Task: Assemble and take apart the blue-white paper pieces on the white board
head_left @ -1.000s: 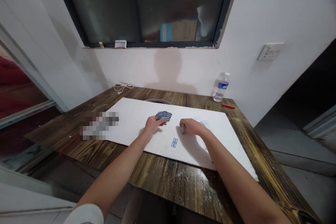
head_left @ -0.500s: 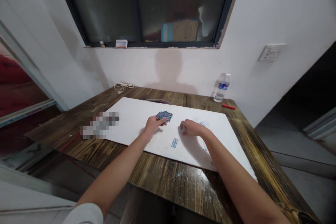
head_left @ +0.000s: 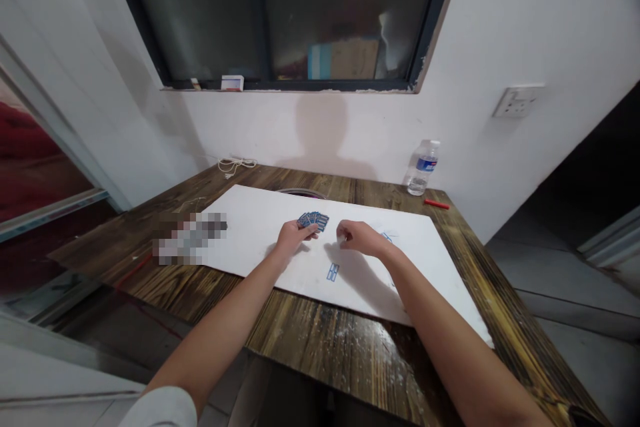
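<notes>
My left hand (head_left: 295, 238) is closed on a fan of blue patterned cards (head_left: 314, 221), held over the white board (head_left: 265, 227). To its right, my right hand (head_left: 359, 238) hovers above the board with fingers curled together in a pinch. Something pale shows at its fingertips, too small to name. Below and between the hands, a small blue-outlined rectangle in four parts (head_left: 333, 272) lies on the board; whether it is a card or a drawing I cannot tell. More blue marks (head_left: 387, 237) are partly hidden behind my right wrist.
The board lies on a dark wooden table (head_left: 320, 327). Toward the back right are a water bottle (head_left: 423, 168) and a red pen-like stick (head_left: 437, 204). A white cable (head_left: 237, 164) lies at the back left, and a blurred-out item (head_left: 190, 239) at the left.
My right hand has moved slightly left and up, closer to the cards. My left hand and its fan of cards have stayed in place.
</notes>
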Demonstrator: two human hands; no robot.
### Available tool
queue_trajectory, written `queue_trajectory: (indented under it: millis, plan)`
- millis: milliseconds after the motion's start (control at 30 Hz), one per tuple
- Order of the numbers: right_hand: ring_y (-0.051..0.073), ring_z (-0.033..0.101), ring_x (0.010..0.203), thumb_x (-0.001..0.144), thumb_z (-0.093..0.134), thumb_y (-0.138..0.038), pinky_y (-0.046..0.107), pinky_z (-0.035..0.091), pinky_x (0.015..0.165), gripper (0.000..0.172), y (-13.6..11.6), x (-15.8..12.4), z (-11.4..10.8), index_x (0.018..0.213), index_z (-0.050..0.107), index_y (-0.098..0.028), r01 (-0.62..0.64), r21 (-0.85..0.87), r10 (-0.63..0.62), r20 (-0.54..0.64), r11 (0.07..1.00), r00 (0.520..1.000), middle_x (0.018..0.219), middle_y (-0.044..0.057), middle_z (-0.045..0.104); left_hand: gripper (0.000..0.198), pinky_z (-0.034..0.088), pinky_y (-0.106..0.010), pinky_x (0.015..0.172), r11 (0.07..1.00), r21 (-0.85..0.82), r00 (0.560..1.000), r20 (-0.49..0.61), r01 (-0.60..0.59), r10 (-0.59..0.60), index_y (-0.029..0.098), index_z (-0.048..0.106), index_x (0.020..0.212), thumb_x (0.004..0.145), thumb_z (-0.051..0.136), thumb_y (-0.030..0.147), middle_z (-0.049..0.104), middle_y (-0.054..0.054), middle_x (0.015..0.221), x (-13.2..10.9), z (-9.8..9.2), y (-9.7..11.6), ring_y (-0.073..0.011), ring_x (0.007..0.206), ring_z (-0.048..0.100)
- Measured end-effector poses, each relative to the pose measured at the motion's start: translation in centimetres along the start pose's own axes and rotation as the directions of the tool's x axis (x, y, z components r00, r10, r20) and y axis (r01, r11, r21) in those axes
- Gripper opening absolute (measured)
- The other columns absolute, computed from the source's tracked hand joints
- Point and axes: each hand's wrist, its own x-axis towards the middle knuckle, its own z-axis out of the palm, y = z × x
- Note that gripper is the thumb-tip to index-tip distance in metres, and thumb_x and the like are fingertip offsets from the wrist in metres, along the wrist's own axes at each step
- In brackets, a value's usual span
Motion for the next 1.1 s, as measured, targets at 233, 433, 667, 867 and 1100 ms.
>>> queue_trajectory:
  millis: [233,433,667,867,1100]
  plan:
    - [0.012,0.056,0.061,0.064,0.076,-0.019,0.023,0.041,0.06,0.007,-1.0,0.6,1.0,0.067,0.069,-0.02,0.094,0.282,-0.007,-0.295,0.955,0.955,0.065,-0.002,0.064,0.039,0.045,-0.022,0.049,0.999,0.018,0.999,-0.013,0.032,-0.032,0.011,0.073,0.079,0.063,0.08,0.046,0.073,-0.01,0.069,-0.1,-0.1,0.0,-0.0155,0.06,0.063]
    - [0.011,0.047,0.051,0.072,0.071,-0.033,0.023,0.036,0.051,0.013,-1.5,0.6,1.7,0.069,0.074,-0.021,0.224,0.312,-0.065,-0.448,0.924,0.892,0.053,-0.003,0.056,0.037,0.049,-0.023,0.057,1.0,-0.013,1.0,-0.004,-0.014,0.014,0.011,0.073,0.076,0.063,0.08,0.044,0.072,-0.009,0.067,0.1,0.0,-0.2,-0.0149,0.06,0.064]
    - [0.014,0.063,0.064,0.074,0.068,-0.036,0.025,0.048,0.06,0.018,-2.4,0.0,1.2,0.084,0.075,-0.023,0.257,0.333,-0.083,-0.457,0.907,0.885,0.082,0.003,0.073,0.038,0.051,-0.026,0.061,0.998,-0.059,1.0,0.0,-0.022,0.022,0.01,0.073,0.076,0.06,0.083,0.043,0.073,-0.009,0.069,0.0,0.1,0.3,-0.0162,0.06,0.066]
    - [0.017,0.065,0.069,0.08,0.062,-0.049,0.03,0.052,0.066,0.032,-2.3,0.3,1.4,0.088,0.075,-0.021,0.257,0.48,-0.025,-0.437,0.839,0.899,0.085,0.006,0.073,0.038,0.051,-0.027,0.061,0.999,-0.044,1.0,-0.002,-0.013,0.013,0.01,0.073,0.077,0.061,0.083,0.043,0.074,-0.011,0.071,0.0,0.1,0.4,-0.0175,0.062,0.067]
    - [0.019,0.067,0.075,0.068,0.074,-0.044,0.032,0.053,0.074,0.034,-1.7,0.9,2.4,0.09,0.074,-0.019,0.182,0.678,0.154,-0.404,0.712,0.902,0.079,0.005,0.074,0.034,0.052,-0.026,0.063,0.997,-0.071,1.0,-0.02,-0.003,0.002,0.01,0.073,0.08,0.063,0.082,0.038,0.074,-0.009,0.071,0.1,0.1,0.1,-0.0168,0.062,0.068]
